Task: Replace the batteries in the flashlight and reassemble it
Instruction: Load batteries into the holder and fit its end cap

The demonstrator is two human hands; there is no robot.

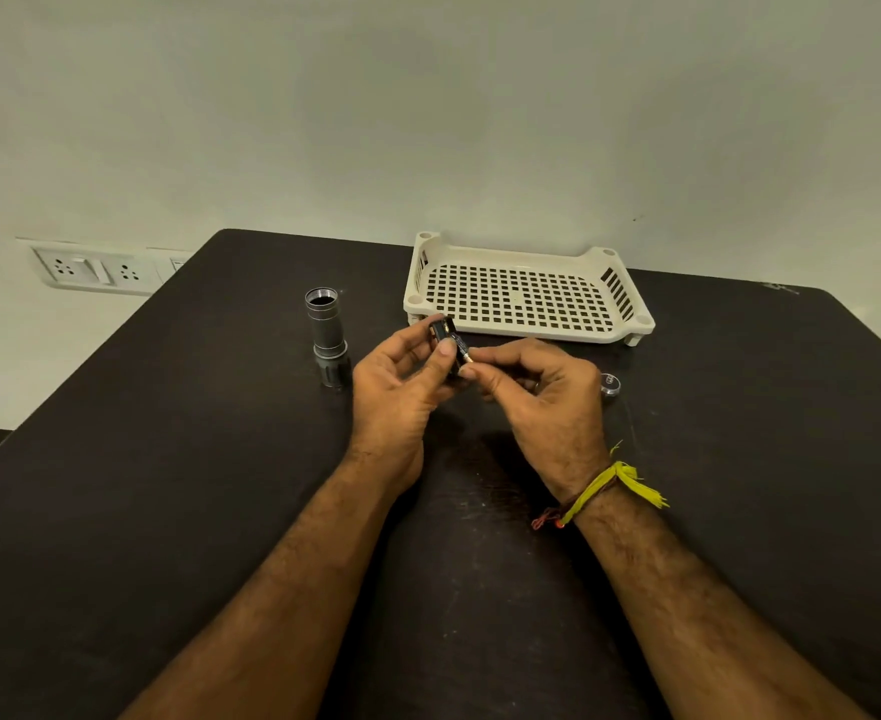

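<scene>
Fingers of the left hand (396,379) grip a black battery holder (444,332) while the right hand (542,392) pinches a battery (463,350) at it, just in front of the cream tray (630,324). Disassembly looks done (flashlight body (326,335) stands open left of the tray, tail cap (609,383) to the tray's front right); loading and reassembly remain.

1 head-worn wide-angle view, forward and down over the near table (168,459), toward the wall (428,122).

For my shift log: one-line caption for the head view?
Left hand holds the battery holder while right hand pinches a battery at it; flashlight body stands open.
</scene>
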